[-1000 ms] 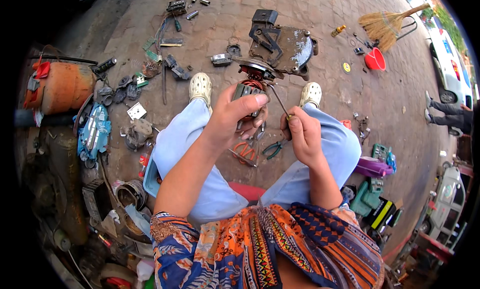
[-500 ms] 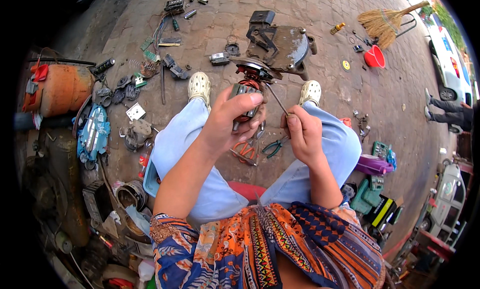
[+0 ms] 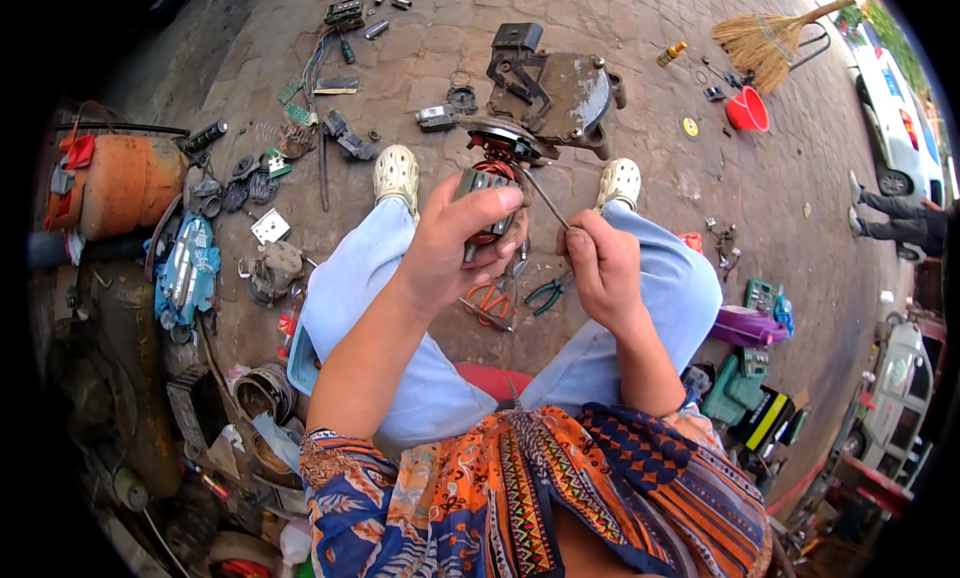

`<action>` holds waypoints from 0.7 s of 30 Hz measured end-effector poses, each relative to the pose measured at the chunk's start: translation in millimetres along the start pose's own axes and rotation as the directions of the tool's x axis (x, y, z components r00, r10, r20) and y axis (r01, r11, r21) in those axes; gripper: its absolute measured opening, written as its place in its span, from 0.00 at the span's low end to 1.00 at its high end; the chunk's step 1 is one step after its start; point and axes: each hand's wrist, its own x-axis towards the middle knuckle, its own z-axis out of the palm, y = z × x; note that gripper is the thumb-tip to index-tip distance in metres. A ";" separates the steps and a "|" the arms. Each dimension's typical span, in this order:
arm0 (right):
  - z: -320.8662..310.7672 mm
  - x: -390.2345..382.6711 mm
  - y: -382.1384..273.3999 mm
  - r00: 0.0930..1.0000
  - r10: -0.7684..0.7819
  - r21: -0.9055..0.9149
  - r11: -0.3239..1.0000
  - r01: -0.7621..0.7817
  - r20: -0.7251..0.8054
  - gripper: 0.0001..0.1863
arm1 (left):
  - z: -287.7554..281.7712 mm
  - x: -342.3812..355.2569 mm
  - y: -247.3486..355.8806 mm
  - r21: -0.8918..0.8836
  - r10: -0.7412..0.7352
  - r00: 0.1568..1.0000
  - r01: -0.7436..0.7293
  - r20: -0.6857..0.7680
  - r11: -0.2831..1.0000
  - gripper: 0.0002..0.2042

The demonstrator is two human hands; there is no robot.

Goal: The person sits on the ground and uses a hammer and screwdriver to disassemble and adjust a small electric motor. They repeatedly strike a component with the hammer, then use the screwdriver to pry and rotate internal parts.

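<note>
My left hand (image 3: 455, 228) is wrapped round an electric motor core (image 3: 492, 170), dark metal with red copper windings. A round metal disc (image 3: 498, 130) sits at the core's far end, beside a worn metal machine base (image 3: 575, 93) on the ground. My right hand (image 3: 603, 263) pinches a thin metal rod (image 3: 545, 197) between thumb and fingers. The rod slants up and left, with its far end at the windings just below the disc; whether it touches them I cannot tell. Pliers with orange handles (image 3: 485, 303) and pliers with teal handles (image 3: 545, 296) lie on the ground between my legs.
Loose machine parts (image 3: 347, 136) and circuit boards (image 3: 292, 93) litter the paving to the left, near an orange gas cylinder (image 3: 140, 183). A red bucket (image 3: 747, 110) and a straw broom (image 3: 765, 48) are at the far right. A purple case (image 3: 745, 325) lies by my right knee.
My right hand has shifted slightly left with the rod, which now slants a little differently against the core. My left hand keeps its hold on the motor core.
</note>
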 end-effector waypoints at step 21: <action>16.6 -7.3 20.9 0.909 0.157 0.668 0.632 -0.392 0.385 0.24 | 3.5 2.1 -8.9 0.070 -0.016 1.000 0.014 0.019 0.997 0.14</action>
